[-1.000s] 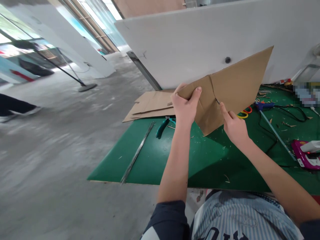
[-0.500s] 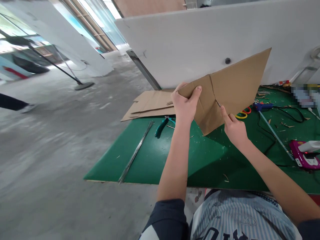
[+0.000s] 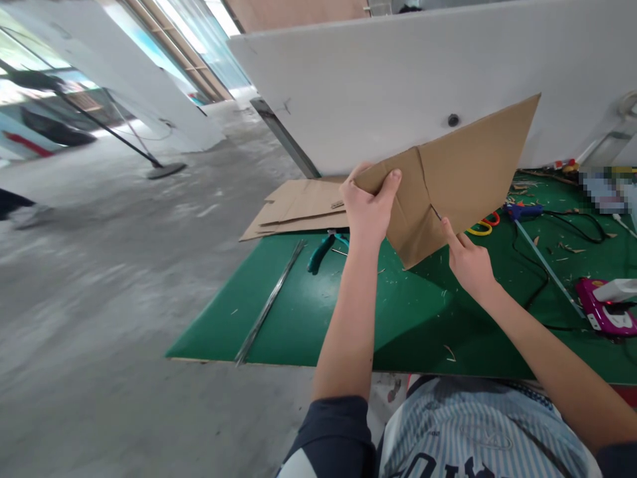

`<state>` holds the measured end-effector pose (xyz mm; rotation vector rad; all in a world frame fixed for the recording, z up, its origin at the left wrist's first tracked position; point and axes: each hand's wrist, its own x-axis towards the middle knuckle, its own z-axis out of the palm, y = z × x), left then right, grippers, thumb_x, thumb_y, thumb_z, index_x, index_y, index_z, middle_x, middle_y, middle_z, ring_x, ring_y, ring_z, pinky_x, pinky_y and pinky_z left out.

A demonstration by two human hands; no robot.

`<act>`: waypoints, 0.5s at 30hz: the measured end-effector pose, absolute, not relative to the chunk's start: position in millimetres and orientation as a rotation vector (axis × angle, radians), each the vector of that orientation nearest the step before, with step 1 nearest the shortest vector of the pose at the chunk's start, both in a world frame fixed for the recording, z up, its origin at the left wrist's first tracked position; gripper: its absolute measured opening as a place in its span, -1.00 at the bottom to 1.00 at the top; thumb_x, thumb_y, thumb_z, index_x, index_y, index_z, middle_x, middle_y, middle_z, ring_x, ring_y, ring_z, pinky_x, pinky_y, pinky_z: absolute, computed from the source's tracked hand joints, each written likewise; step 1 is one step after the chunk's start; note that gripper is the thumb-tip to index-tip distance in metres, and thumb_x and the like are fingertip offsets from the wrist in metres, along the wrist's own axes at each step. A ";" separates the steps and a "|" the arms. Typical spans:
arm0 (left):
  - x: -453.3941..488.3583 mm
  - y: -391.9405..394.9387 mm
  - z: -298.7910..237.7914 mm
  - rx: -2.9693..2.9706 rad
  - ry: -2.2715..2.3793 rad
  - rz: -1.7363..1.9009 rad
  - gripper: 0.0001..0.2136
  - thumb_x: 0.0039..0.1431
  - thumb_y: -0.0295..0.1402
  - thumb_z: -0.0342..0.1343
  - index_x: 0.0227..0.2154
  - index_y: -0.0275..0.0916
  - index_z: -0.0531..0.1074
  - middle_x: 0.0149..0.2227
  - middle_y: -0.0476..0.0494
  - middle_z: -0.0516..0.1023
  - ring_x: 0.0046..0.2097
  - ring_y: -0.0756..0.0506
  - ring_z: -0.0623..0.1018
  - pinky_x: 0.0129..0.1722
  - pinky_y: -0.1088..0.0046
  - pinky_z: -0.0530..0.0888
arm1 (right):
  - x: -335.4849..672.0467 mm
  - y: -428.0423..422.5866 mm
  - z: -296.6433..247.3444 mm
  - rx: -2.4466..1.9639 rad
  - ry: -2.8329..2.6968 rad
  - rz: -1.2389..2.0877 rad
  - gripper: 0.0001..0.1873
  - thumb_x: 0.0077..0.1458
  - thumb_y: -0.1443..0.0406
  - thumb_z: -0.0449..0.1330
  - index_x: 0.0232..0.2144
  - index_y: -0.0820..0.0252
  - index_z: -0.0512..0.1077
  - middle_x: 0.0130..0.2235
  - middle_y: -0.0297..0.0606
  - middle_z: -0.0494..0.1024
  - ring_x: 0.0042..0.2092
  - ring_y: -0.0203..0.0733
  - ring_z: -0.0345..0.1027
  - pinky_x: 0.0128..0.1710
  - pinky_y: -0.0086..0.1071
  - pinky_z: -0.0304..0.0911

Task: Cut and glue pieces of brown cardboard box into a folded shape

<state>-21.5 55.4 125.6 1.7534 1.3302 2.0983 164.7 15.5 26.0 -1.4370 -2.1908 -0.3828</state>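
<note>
Left hand (image 3: 369,211) had the cardboard sheet (image 3: 472,162) pinched by its left end, tilted up over the green table (image 3: 413,332); right hand (image 3: 470,265) was gripping a thin tool (image 3: 436,212), mostly hidden, tip right at the crease. Teal pliers (image 3: 320,255) lay off to the left.

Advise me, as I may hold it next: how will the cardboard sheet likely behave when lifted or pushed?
The cardboard sheet is probably light for its size, looking thin and pinched at one end by the left hand. It seems fairly stiff, since its far end juts out nearly flat. It may bend along the dark line running from its top edge to the thin tool.
</note>
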 end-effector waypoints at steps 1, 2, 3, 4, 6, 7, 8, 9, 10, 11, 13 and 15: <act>-21.5 55.2 125.6 1.754 1.329 2.101 -0.65 0.05 -0.16 0.24 -0.59 -0.21 0.20 -0.58 0.07 0.12 -0.54 0.06 0.22 -0.57 0.47 0.19 | 165.0 14.9 25.3 -1.438 -2.194 -0.377 -0.33 0.12 0.50 -0.15 0.27 0.15 0.16 -0.43 -0.34 0.36 -0.57 -0.38 -0.27 -0.60 -0.44 -0.19; -21.5 55.0 125.5 1.753 1.327 2.103 -0.65 0.06 -0.16 0.24 -0.59 -0.20 0.21 -0.58 0.07 0.11 -0.54 0.06 0.22 -0.57 0.47 0.20 | 165.3 14.3 24.7 -1.438 -2.196 -0.370 -0.34 0.13 0.49 -0.15 0.27 0.16 0.16 -0.43 -0.34 0.36 -0.58 -0.38 -0.28 -0.60 -0.44 -0.19; -21.5 54.9 125.3 1.754 1.325 2.104 -0.65 0.06 -0.16 0.24 -0.58 -0.20 0.21 -0.58 0.07 0.11 -0.54 0.06 0.22 -0.57 0.47 0.20 | 165.6 13.7 24.0 -1.438 -2.198 -0.363 -0.35 0.13 0.49 -0.15 0.27 0.16 0.16 -0.43 -0.34 0.37 -0.58 -0.38 -0.28 -0.60 -0.44 -0.19; -21.5 54.9 125.2 1.756 1.322 2.103 -0.65 0.06 -0.16 0.24 -0.58 -0.20 0.21 -0.58 0.07 0.10 -0.54 0.06 0.23 -0.56 0.47 0.21 | 166.0 13.2 23.4 -1.437 -2.201 -0.357 -0.35 0.13 0.48 -0.15 0.27 0.17 0.16 -0.42 -0.33 0.37 -0.58 -0.38 -0.28 -0.60 -0.44 -0.19; -21.6 55.1 124.7 1.763 1.313 2.099 -0.66 0.07 -0.16 0.23 -0.58 -0.20 0.21 -0.58 0.07 0.10 -0.53 0.05 0.24 -0.55 0.46 0.22 | 167.0 12.4 22.1 -1.438 -2.209 -0.344 -0.35 0.14 0.48 -0.15 0.28 0.18 0.15 -0.42 -0.33 0.37 -0.58 -0.38 -0.26 -0.60 -0.43 -0.19; -21.6 55.3 124.4 1.769 1.309 2.096 -0.66 0.07 -0.16 0.23 -0.58 -0.20 0.21 -0.57 0.07 0.10 -0.52 0.05 0.25 -0.54 0.46 0.23 | 167.6 12.0 21.5 -1.436 -2.217 -0.337 -0.35 0.14 0.48 -0.16 0.28 0.18 0.14 -0.42 -0.33 0.37 -0.58 -0.38 -0.24 -0.60 -0.43 -0.18; -21.6 55.5 124.1 1.773 1.307 2.094 -0.67 0.07 -0.15 0.22 -0.57 -0.20 0.21 -0.57 0.06 0.11 -0.52 0.04 0.26 -0.53 0.45 0.23 | 168.4 11.6 20.9 -1.433 -2.227 -0.328 -0.35 0.14 0.48 -0.16 0.28 0.19 0.13 -0.42 -0.32 0.37 -0.57 -0.38 -0.21 -0.60 -0.43 -0.18; -21.6 55.7 123.8 1.778 1.307 2.094 -0.67 0.07 -0.15 0.22 -0.57 -0.20 0.22 -0.57 0.06 0.11 -0.51 0.03 0.27 -0.52 0.45 0.24 | 169.1 11.2 20.3 -1.433 -2.235 -0.319 -0.35 0.15 0.48 -0.17 0.29 0.19 0.12 -0.42 -0.32 0.37 -0.57 -0.38 -0.19 -0.60 -0.43 -0.18; -21.5 55.8 123.5 1.780 1.308 2.094 -0.68 0.07 -0.15 0.22 -0.56 -0.19 0.23 -0.56 0.06 0.12 -0.50 0.03 0.27 -0.51 0.45 0.24 | 169.8 10.8 19.7 -1.434 -2.241 -0.313 -0.35 0.15 0.48 -0.17 0.29 0.19 0.11 -0.42 -0.32 0.37 -0.57 -0.38 -0.17 -0.60 -0.43 -0.17; -21.4 55.7 123.2 1.782 1.311 2.095 -0.68 0.07 -0.14 0.21 -0.55 -0.19 0.23 -0.56 0.06 0.12 -0.50 0.03 0.28 -0.51 0.44 0.24 | 170.5 10.4 19.1 -1.438 -2.243 -0.309 -0.35 0.15 0.48 -0.17 0.29 0.18 0.11 -0.41 -0.32 0.37 -0.57 -0.38 -0.16 -0.60 -0.43 -0.18; -21.0 55.1 123.0 1.780 1.313 2.094 -0.68 0.07 -0.14 0.22 -0.55 -0.20 0.23 -0.56 0.06 0.13 -0.51 0.03 0.26 -0.51 0.45 0.23 | 171.3 9.8 18.0 -1.450 -2.240 -0.306 -0.34 0.14 0.48 -0.16 0.29 0.15 0.11 -0.41 -0.32 0.38 -0.57 -0.38 -0.15 -0.60 -0.43 -0.19; -20.8 54.0 123.4 1.775 1.311 2.087 -0.67 0.07 -0.14 0.22 -0.56 -0.20 0.23 -0.57 0.06 0.11 -0.52 0.04 0.24 -0.52 0.45 0.20 | 170.9 9.6 17.8 -1.459 -2.234 -0.300 -0.34 0.14 0.48 -0.16 0.29 0.14 0.12 -0.40 -0.32 0.39 -0.57 -0.38 -0.15 -0.59 -0.43 -0.19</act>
